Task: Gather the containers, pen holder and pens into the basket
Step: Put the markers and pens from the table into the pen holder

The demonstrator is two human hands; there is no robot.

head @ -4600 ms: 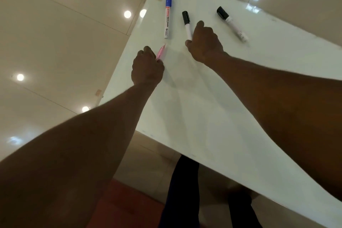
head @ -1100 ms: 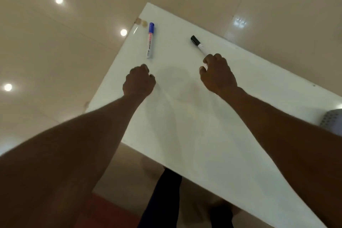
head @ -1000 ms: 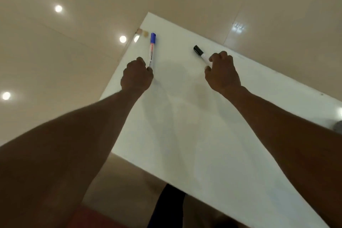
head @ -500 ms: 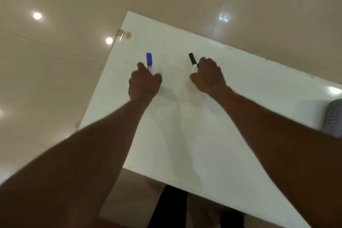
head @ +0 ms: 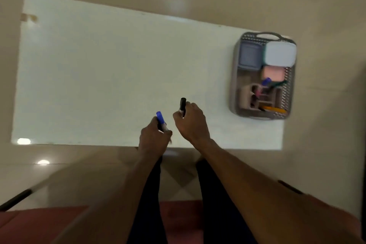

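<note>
Since the earlier frames both markers are off the table [head: 99,65]: left hand [head: 153,138] now clamped on the blue-capped marker [head: 161,123], right hand [head: 191,123] on the black-capped marker [head: 182,106], caps up, both over the near edge. Basket [head: 235,77] sits at the far-right corner, off to the right of both hands, long axis near-to-far; right hand is nearer. Count, head view: 2 markers in hand; basket has 3 lidded containers [head: 280,53], 1 pen holder [head: 245,97], approx. 4 pens, blurry.
</note>
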